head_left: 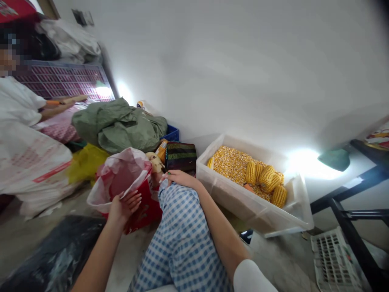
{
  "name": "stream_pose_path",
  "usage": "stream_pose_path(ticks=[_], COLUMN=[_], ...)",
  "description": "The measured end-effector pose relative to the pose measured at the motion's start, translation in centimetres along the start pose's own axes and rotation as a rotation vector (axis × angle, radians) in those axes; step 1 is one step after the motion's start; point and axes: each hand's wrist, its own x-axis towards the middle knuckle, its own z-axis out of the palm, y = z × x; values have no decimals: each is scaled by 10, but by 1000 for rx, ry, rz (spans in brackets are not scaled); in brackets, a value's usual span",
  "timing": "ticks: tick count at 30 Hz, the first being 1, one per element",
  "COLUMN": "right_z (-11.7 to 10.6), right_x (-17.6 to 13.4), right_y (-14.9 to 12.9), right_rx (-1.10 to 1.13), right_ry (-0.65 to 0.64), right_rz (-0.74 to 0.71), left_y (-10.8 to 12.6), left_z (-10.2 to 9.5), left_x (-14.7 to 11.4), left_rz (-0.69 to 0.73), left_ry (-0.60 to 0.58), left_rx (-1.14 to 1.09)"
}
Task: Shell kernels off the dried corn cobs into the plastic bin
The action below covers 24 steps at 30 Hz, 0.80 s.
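Observation:
At the front rim of a red bag with a pale lining (146, 217), my left hand (126, 206) is closed, fingers bent against the outside and thumb by the edge. The bag stands on the floor with its mouth open. My right hand (180, 178) lies over my knee in blue checked trousers, holding nothing, fingers stretched out. To its right is a translucent plastic tub (237, 202). Loose yellow corn kernels (231, 164) fill its bottom, with several corn cobs (267, 178) on top at the right end. A small orange object (248, 187) lies among them.
A person in white (18, 101) sits at the far left. Green cloth (121, 125), a yellow bag (86, 162) and a striped bag (181, 156) crowd behind the red bag. Black plastic (54, 255) lies front left. A lamp (334, 159), dark metal frame and white crate (334, 259) stand right.

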Motion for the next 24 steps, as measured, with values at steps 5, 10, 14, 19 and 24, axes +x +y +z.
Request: stream_pose_path(ticks=[5, 10, 14, 19, 24], right_z=[-5, -9, -17, -30, -30], right_x=[10, 10, 9, -2, -14], right_y=[28, 40, 45, 42, 21], right_rx=[40, 68, 124, 169, 155], right_ry=[36, 42, 62, 54, 27], right_rz=[48, 69, 85, 91, 120], left_y=[-13, -19, -22, -28, -17], left_z=[7, 1, -7, -14, -24], left_x=[5, 0, 1, 0, -15], left_rz=[65, 102, 93, 61, 115], left_ry=[64, 113, 137, 199, 315], left_rx=[-70, -107, -133, -132, -206])
